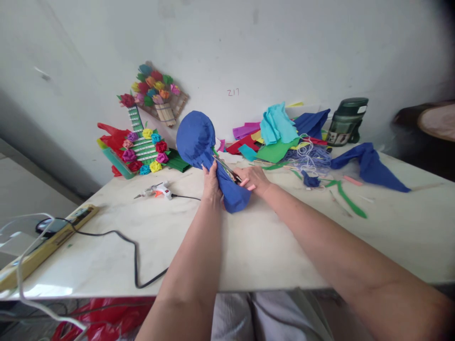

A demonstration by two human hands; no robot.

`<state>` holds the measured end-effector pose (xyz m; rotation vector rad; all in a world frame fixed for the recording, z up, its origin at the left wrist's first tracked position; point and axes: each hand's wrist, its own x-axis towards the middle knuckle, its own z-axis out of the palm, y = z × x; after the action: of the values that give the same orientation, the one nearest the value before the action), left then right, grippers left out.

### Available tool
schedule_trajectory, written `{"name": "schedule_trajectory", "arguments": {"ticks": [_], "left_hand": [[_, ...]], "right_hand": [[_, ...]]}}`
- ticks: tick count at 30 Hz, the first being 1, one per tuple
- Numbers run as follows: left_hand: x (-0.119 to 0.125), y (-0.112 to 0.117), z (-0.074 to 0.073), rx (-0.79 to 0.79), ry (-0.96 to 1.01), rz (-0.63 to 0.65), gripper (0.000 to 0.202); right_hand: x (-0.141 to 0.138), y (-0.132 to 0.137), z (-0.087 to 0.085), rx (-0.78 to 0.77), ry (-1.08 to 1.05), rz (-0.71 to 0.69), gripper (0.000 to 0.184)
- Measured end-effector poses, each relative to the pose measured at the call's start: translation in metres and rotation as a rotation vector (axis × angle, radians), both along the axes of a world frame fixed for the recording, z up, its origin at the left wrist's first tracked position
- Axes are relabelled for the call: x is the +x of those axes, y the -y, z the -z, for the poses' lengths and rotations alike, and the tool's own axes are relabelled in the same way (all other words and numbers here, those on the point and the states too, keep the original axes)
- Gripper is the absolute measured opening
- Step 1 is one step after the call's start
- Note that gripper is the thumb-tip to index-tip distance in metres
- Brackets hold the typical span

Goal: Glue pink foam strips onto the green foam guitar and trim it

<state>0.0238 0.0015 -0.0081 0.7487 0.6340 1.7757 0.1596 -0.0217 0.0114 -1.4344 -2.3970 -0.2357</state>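
A blue paper-covered piece [195,135] with a round, gathered head and a loose tail hangs over the middle of the table. My left hand [212,184] grips it just below the round part, thumb up on the near side. In my right hand [256,179] is a pair of scissors [227,168] with pink-orange handles. The blades point up and left, lying along the blue paper near the neck. A bit of green shows by the blade tips. Whether the blades are cutting into the paper I cannot tell.
A glue gun [161,190] lies at left, its cord trailing. A power strip [71,232] runs along the left edge. Paper-flower crafts [145,147] lean on the wall. Coloured paper [279,124], string [309,158], and a dark green bottle [346,121] stand at back right.
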Motion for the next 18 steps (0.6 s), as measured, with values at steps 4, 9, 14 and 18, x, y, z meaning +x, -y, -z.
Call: {"name": "schedule_trajectory", "arguments": {"ticks": [4, 9, 14, 18], "left_hand": [[0.0012, -0.0007, 0.0020, 0.012, 0.005, 0.014, 0.046], [0.0020, 0.0009, 0.0005, -0.026, 0.007, 0.014, 0.042], [0.0032, 0.0036, -0.0029, -0.077, -0.006, 0.004, 0.043], [0.0028, 0.0024, -0.0030, -0.072, 0.001, -0.011, 0.043]], "right_hand": [[-0.0005, -0.0003, -0.0002, 0.019, 0.013, 0.011, 0.034], [-0.0013, -0.0031, 0.0054, 0.032, 0.000, 0.007, 0.034], [-0.0033, -0.0040, 0.0064, 0.015, 0.007, 0.003, 0.036], [-0.0046, -0.0031, 0.0054, -0.022, -0.016, 0.008, 0.036]]}}
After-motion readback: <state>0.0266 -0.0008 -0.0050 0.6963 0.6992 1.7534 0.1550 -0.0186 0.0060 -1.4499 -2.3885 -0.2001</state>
